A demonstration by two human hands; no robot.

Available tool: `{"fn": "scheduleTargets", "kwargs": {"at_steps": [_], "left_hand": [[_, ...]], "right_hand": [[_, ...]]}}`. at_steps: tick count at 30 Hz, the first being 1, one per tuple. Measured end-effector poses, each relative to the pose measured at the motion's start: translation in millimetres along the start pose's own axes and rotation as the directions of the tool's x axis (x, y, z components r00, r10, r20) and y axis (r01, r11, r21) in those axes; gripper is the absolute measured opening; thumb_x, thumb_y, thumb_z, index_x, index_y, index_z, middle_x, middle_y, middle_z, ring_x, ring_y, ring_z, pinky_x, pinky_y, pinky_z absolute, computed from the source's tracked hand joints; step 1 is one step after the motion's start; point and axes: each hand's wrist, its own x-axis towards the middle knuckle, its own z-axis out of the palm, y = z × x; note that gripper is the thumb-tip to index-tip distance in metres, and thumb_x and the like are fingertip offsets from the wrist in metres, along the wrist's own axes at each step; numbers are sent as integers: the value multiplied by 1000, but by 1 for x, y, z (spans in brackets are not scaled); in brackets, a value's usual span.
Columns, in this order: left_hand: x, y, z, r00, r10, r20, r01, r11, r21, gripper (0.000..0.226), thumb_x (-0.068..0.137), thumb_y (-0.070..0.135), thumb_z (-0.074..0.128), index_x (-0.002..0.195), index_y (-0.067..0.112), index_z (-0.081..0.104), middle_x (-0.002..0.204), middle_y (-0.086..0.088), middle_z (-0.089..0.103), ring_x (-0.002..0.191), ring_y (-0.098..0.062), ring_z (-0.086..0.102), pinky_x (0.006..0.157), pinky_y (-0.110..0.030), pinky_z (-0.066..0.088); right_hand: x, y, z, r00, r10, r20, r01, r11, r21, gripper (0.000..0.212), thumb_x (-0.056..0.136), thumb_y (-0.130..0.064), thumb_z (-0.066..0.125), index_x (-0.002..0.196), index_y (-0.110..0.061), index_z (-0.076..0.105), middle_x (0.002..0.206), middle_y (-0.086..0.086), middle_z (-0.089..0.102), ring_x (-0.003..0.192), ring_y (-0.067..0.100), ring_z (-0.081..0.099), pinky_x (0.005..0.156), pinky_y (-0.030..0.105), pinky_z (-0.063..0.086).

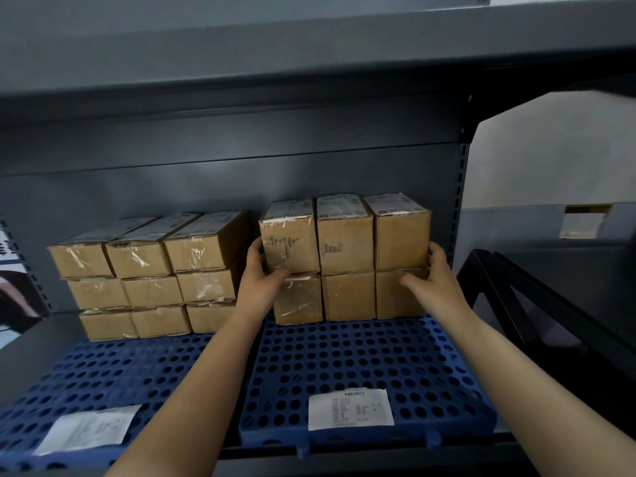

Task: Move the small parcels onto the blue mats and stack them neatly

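Note:
Two perforated blue mats lie side by side on the shelf, the left mat [103, 373] and the right mat [361, 356]. At the back of the right mat stands a two-layer stack of brown parcels: an upper row of three [345, 235] on a lower row of three [349, 296]. My left hand [263, 277] presses the left side of the upper row, thumb along its bottom edge. My right hand [432, 273] presses the right side, fingers at the seam between the layers. On the left mat stands a three-layer stack of parcels [151, 273].
A grey shelf back panel [241, 173] rises right behind the parcels, with the shelf above overhead. A perforated upright post [459, 201] bounds the right end. White paper labels [350, 409] [89, 430] lie on the mats' front parts. A dark frame [550, 304] stands to the right.

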Motion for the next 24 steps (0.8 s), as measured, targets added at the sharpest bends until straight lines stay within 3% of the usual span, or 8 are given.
{"fn": "scheduleTargets", "kwargs": {"at_steps": [15,20,24], "left_hand": [[7,8,2,999,39,-34,-39,999,-9,73,84,13,63,143,31,25,137,-2,47,124,-23,48,102,-50,43],[7,16,3,995,82,-61,-82,997,10,73,84,11,64,144,25,25,136,-1,47,123,-22,49,102,-46,44],[5,21,1,974,205,-100,-178,957,230,81,82,16,66,147,22,19,147,-4,35,134,-22,35,109,-47,36]], "right_hand": [[6,-3,-5,998,-47,33,48,998,-44,76,85,-19,62,147,-23,18,139,5,40,108,11,41,88,28,36],[11,-6,-7,996,-88,11,88,996,-25,84,82,-21,64,147,-30,13,143,4,37,123,17,43,102,40,41],[8,-12,-8,986,-158,-55,151,982,-117,87,82,-18,64,150,-24,9,151,5,28,136,22,32,110,42,33]]}}
